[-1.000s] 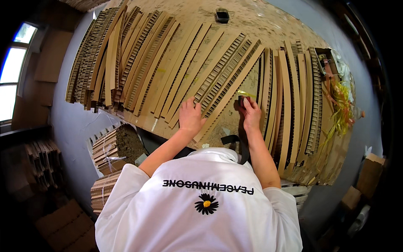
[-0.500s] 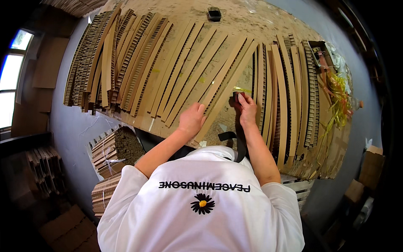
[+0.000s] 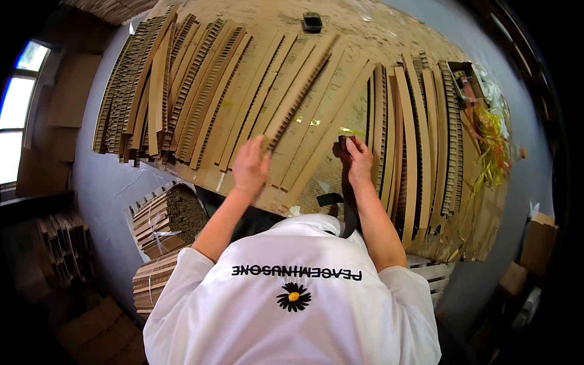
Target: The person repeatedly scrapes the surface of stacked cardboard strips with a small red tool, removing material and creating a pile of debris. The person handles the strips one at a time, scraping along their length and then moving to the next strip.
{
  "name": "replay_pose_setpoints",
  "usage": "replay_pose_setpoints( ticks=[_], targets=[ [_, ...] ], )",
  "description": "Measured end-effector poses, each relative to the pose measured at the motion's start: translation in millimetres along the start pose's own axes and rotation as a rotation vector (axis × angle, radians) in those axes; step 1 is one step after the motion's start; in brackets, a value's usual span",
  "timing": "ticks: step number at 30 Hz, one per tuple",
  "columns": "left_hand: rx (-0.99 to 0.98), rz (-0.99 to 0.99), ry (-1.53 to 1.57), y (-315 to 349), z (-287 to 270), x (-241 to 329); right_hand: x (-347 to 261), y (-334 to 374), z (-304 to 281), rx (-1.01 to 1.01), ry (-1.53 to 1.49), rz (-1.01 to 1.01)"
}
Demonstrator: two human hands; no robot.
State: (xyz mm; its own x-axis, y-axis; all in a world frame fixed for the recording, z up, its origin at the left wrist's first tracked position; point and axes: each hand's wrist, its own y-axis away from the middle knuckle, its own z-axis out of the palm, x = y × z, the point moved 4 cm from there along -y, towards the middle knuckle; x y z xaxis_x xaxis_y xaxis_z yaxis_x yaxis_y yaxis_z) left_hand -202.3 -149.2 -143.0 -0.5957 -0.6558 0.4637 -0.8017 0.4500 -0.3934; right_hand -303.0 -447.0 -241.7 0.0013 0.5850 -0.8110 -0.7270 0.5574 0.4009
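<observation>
My left hand is closed round the near end of a honeycomb cardboard strip. That strip is tipped so its cells show along one side, and its far end points away to the upper right. To the right, my right hand pinches a small dark piece, too dark to name. A black strap hangs just below that hand. Between the hands, a flat brown strip lies slanted on the cardboard-covered table.
Honeycomb strips are piled at the left, and more strips stand in a row at the right. A small black tray sits at the far side. Yellow plastic ribbon tangles by a box. Tied bundles lie below left.
My left hand has moved left and slightly up, taking a cardboard strip with it and tilting it. My right hand has stayed almost in place with the dark piece.
</observation>
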Motion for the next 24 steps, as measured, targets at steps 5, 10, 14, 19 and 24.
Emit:
replay_pose_setpoints(
  ticks=[5, 10, 14, 19, 24],
  targets=[
    [0.081, -0.23, -0.22, -64, -14, -99, -6, 6, 4, -0.005, -0.002, 0.004],
    [-0.124, -0.322, -0.379, -78, 4, -161, -16, 2, 8, -0.068, -0.243, 0.031],
    [-0.213, -0.381, -0.238, -64, 15, -172, -27, -4, 10, -0.056, -0.21, 0.022],
    [0.132, -0.063, -0.189, -72, 5, -97, -33, -6, 2, -0.005, -0.187, 0.004],
    [-0.462, 0.043, -0.019, -36, 55, 83, -31, -9, 6, -0.033, -0.184, -0.001]
  ],
)
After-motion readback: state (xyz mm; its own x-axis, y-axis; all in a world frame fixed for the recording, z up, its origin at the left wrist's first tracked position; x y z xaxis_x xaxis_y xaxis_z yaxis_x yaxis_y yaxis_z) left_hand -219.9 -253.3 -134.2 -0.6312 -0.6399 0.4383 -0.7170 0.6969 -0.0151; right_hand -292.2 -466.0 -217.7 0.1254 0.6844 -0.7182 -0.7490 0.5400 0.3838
